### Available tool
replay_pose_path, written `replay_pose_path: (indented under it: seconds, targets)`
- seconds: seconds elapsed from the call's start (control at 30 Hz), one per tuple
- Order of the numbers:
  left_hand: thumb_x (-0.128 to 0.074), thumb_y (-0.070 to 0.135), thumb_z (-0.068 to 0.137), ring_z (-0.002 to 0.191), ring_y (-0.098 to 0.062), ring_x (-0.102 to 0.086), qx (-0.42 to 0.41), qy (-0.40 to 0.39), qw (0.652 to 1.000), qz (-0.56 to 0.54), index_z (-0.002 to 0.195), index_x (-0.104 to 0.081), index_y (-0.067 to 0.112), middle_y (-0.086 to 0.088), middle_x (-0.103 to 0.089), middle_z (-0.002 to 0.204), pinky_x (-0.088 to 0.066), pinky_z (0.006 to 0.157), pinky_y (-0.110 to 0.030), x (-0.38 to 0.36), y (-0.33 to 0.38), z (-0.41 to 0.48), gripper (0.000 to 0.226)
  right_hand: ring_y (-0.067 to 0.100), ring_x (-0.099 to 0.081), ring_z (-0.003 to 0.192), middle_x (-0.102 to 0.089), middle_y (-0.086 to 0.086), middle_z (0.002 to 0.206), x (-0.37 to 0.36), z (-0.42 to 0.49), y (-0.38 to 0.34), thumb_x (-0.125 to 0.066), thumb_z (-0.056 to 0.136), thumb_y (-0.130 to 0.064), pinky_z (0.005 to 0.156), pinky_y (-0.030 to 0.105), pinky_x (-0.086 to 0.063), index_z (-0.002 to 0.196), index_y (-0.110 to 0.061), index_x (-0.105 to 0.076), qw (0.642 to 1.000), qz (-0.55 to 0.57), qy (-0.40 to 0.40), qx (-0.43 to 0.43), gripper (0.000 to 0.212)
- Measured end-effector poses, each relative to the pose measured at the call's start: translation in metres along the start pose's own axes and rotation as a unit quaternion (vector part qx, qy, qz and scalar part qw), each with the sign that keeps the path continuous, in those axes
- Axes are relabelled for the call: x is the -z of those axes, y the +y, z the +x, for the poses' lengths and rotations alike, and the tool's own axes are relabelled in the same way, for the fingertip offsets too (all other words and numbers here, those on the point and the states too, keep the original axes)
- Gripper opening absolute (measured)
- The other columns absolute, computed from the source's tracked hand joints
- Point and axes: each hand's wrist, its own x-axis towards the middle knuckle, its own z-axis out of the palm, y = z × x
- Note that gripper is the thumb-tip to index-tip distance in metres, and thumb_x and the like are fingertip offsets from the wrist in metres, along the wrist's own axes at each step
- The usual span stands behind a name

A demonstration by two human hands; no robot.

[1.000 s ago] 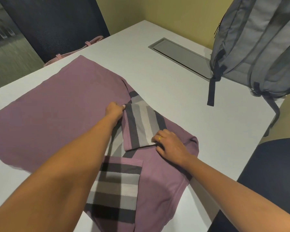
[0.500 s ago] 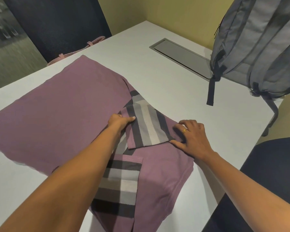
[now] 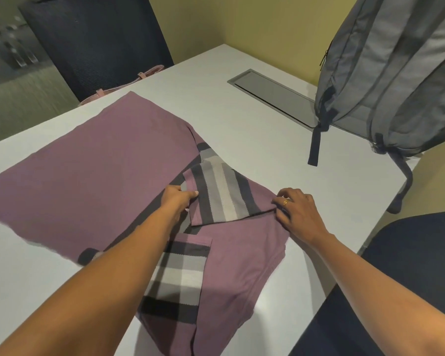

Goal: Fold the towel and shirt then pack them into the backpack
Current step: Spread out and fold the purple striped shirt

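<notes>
A purple shirt [image 3: 88,170] with grey-striped sleeves lies flat on the white table [image 3: 254,140]. One striped sleeve [image 3: 224,196] is folded over the shirt's body. My left hand [image 3: 177,199] pinches the sleeve's left edge. My right hand [image 3: 296,211] presses down at the sleeve's right corner, on the shirt's side fold, fingers spread. The second striped sleeve [image 3: 175,278] lies near the front, partly under my left forearm. A grey backpack [image 3: 385,80] stands upright at the back right. No towel is in view.
A grey cable hatch [image 3: 270,96] is set into the table beside the backpack. A dark chair back [image 3: 95,42] and a pink bag [image 3: 129,84] sit beyond the far edge. Another dark chair [image 3: 409,253] is at the right front.
My right hand slid rightward along the folded sleeve to its right corner. My left hand drew back slightly to the sleeve's left edge. The sleeve now lies wider and flatter.
</notes>
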Motion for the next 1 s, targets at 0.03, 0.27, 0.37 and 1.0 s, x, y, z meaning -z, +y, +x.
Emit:
replay_pose_path:
  seconds: [0.03,0.27,0.37,1.0]
  targets:
    - [-0.069,0.019,0.083,0.098,-0.027,-0.059,-0.006,0.010,1.000,0.019,0.121,-0.046,0.007,-0.016,-0.058,0.121,-0.048,0.090,-0.036,0.000,-0.004,-0.003,0.046,0.026,-0.057,0.094,-0.061,0.004,0.102,0.000,-0.001,-0.001,-0.034,0.084,-0.036,0.077,0.035,-0.032,0.098,-0.016,-0.068,1.000,0.004,0.014,-0.019,0.042]
    - [-0.061,0.012,0.086,0.098,-0.027,-0.059,-0.171,0.057,0.972,0.148,0.115,-0.054,0.005,-0.009,-0.061,0.102,-0.048,0.084,-0.035,0.009,-0.030,-0.043,0.030,0.029,-0.047,0.107,-0.061,0.005,0.111,0.002,0.009,-0.027,-0.045,0.087,-0.011,0.084,0.040,-0.029,0.089,-0.013,-0.071,0.950,0.028,0.101,-0.292,0.026]
    - [-0.060,0.010,0.087,0.099,-0.023,-0.059,-0.210,0.080,0.962,0.156,0.110,-0.058,0.005,-0.009,-0.061,0.107,-0.047,0.086,-0.031,0.027,-0.042,-0.050,0.023,0.028,-0.044,0.109,-0.060,0.006,0.114,0.006,0.017,-0.047,-0.048,0.087,-0.007,0.087,0.039,-0.027,0.089,-0.012,-0.070,0.942,0.066,0.123,-0.305,0.023]
    - [-0.057,0.011,0.084,0.115,-0.041,-0.047,0.005,0.369,0.918,0.145,0.112,-0.061,-0.002,-0.023,-0.054,0.119,-0.045,0.095,-0.044,0.233,-0.098,0.010,0.031,0.022,-0.046,0.114,-0.057,0.004,0.121,-0.052,0.055,-0.282,-0.039,0.096,-0.035,0.093,0.040,-0.032,0.122,-0.016,-0.054,0.938,0.108,-0.237,0.230,0.035]
